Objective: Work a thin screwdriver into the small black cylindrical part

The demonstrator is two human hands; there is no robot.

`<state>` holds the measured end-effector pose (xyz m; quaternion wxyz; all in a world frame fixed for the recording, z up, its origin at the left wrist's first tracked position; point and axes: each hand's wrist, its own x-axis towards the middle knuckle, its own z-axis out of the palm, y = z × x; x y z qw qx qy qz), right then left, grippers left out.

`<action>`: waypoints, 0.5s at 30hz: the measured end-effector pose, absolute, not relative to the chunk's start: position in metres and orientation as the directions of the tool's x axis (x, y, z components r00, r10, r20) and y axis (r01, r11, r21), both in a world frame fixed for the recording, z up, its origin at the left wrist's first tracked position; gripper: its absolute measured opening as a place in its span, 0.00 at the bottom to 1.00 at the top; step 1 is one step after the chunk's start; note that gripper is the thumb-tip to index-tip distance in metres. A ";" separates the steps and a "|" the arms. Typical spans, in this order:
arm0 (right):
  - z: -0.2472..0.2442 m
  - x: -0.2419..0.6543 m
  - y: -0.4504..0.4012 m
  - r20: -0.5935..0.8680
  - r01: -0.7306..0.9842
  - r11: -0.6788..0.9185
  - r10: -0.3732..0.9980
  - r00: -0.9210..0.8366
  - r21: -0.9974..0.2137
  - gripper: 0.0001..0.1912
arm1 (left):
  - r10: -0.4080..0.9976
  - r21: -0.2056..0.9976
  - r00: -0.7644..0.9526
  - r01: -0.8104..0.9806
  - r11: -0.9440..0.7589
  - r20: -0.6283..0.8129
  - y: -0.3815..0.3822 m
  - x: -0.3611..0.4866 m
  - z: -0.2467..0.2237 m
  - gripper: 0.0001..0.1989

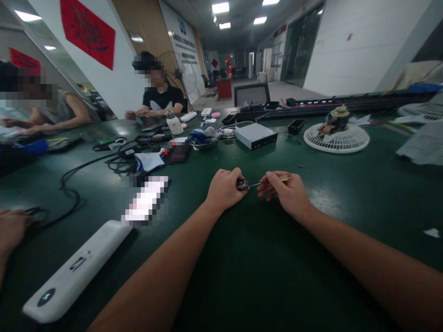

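Observation:
My left hand is closed around a small dark cylindrical part, and one round end of it faces right. The fingers hide most of this part, so its kind cannot be made out. In my right hand is a screwdriver with a yellowish handle, gripped between thumb and fingers. Its thin metal shaft points left at the round end of the dark part; whether the tip touches it is too small to tell. Both hands are just above the green table.
Beyond my hands lie a grey metal drive box and a white fan grille with its motor. To the left are a long white device, a lit phone and black cables. Another person's hand is at the left edge.

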<state>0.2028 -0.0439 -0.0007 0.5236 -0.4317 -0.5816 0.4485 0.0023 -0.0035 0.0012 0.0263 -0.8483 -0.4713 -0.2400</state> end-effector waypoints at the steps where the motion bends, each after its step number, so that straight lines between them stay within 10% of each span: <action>1: -0.001 0.203 -0.043 0.215 0.012 0.216 0.975 -0.060 -0.976 0.20 | 0.789 0.186 0.437 0.812 -0.553 0.432 -0.004 0.002 0.001 0.09; 15: 0.000 0.204 -0.047 0.374 0.067 0.370 0.926 0.059 -0.927 0.18 | 0.796 0.208 0.414 0.816 -0.540 0.442 -0.004 0.002 0.002 0.10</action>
